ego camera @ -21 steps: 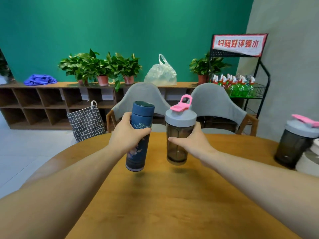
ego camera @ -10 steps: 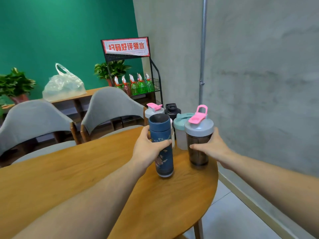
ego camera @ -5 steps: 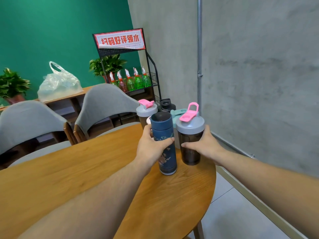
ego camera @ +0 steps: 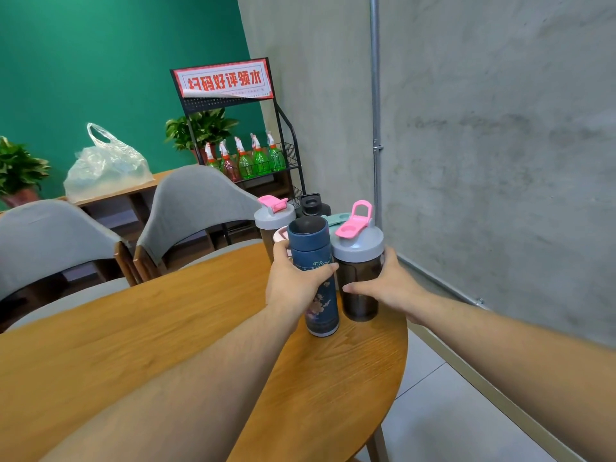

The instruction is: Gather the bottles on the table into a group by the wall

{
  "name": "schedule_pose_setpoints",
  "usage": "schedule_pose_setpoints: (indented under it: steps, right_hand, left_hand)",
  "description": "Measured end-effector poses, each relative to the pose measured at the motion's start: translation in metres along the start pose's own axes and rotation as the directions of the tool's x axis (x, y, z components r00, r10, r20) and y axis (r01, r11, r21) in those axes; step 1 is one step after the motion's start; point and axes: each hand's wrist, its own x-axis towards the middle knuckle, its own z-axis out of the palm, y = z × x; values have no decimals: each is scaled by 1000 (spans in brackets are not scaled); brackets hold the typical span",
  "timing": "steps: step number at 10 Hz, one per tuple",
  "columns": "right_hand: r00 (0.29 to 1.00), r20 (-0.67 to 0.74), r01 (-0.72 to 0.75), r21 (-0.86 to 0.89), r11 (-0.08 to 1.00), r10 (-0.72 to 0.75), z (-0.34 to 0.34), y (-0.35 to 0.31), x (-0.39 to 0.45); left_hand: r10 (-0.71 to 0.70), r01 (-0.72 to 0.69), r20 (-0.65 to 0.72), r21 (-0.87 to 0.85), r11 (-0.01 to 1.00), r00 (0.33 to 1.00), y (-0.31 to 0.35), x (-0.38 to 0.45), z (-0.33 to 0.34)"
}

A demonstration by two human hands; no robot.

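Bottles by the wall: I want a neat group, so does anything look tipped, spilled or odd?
Nothing spilled. The blue flask in the left hand leans slightly, and the dark shaker in the right hand has its pink flip cap standing open.

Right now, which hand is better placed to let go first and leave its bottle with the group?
Probably right: the right hand holds the shaker bottle nearest the wall, apparently already resting on the table.
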Motion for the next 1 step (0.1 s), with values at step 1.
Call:
schedule_pose_setpoints:
  steps: [1]
  right_hand:
    - [1000,1,-29,-13,1000,29,-4,-3,-6]
  left_hand:
    - [-38,38,1,-10,999,999,5,-1,1]
